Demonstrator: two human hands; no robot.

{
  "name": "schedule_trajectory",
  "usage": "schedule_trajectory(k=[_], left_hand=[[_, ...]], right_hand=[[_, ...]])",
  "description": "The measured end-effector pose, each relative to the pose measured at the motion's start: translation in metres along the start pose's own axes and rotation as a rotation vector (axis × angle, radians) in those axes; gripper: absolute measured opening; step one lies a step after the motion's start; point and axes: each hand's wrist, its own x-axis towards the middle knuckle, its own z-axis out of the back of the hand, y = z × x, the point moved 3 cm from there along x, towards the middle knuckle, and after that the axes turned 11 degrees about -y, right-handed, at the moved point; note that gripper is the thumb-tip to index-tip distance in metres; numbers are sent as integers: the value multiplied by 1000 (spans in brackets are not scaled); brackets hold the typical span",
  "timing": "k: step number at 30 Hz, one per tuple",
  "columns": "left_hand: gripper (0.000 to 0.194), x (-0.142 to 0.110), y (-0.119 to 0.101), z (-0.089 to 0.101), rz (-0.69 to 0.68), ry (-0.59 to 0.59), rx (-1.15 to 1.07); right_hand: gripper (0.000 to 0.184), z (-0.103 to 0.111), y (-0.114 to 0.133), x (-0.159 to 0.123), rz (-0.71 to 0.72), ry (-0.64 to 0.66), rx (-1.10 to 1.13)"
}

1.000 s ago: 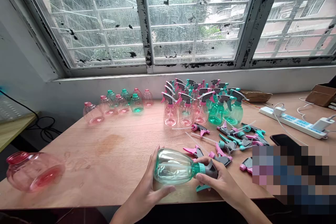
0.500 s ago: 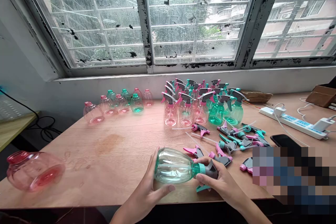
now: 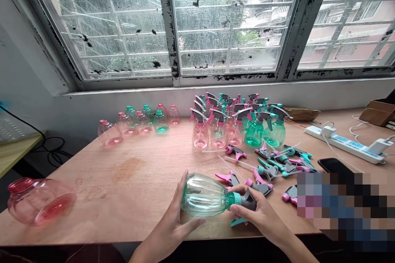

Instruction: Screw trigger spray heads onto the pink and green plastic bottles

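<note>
We recorded the left hand (image 3: pixel 174 213) cradling a teal-tinted clear plastic bottle (image 3: pixel 203 195) from the near side, its fingers (image 3: pixel 182 191) curled around the body and grasping it. The right hand (image 3: pixel 259 213) was at the neck end, its fingers clenched around a grey sprayer head (image 3: pixel 248 200) just beyond a teal collar (image 3: pixel 236 198); we could not tell whether the head was fully threaded on. The bottle lay on its side between the hands, over the near part of the wooden surface (image 3: pixel 92 209), and we could not tell whether it touched that surface. A teal plastic piece (image 3: pixel 239 222) showed beneath the right hand. Loose pink and teal sprayer heads (image 3: pixel 271 168) lay just to the far right of the hands. Assembled spray bottles (image 3: pixel 219 129) stood in a far cluster, with bottles without sprayers (image 3: pixel 138 121) to their left. A large pink bottle (image 3: pixel 40 201) lay on its side at the near left. A power strip (image 3: pixel 345 144) and a smartphone (image 3: pixel 335 165) sat at the far right.
</note>
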Motion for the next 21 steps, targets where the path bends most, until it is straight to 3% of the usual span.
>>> schedule_trajectory(k=[21], left_hand=[[100, -1, -5, 0, 26, -29, 62]], right_hand=[[38, -2, 4, -1, -12, 14, 44]])
